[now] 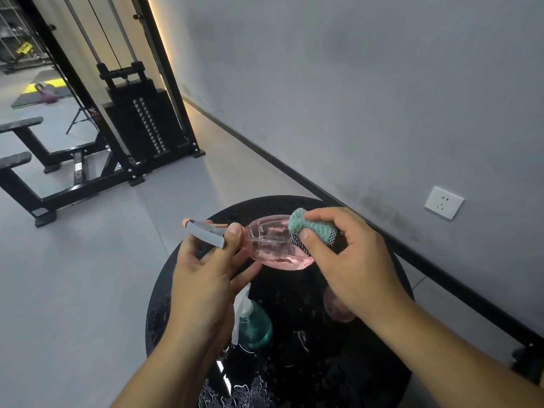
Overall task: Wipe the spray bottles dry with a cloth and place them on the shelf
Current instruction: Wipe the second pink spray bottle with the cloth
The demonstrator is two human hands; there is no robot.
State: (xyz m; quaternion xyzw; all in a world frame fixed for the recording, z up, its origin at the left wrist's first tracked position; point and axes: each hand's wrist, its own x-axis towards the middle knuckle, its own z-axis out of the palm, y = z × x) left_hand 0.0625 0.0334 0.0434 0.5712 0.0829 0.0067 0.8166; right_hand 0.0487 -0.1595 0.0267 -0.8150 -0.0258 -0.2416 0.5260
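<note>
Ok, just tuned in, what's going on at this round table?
A person is drying the pink spray bottle. The left hand holds it sideways by the neck over the black table, and the right hand pinches a teal cloth against its body. A teal spray bottle stands on the wet tabletop.

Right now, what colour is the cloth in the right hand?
Teal cloth with a black-and-white checked edge, seen in the head view.

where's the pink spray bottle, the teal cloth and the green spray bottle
pink clear plastic spray bottle (276, 248): head view, middle of its body
teal fuzzy cloth (309, 228): head view, its folded top
green clear plastic spray bottle (256, 325): head view, its shoulder
</note>
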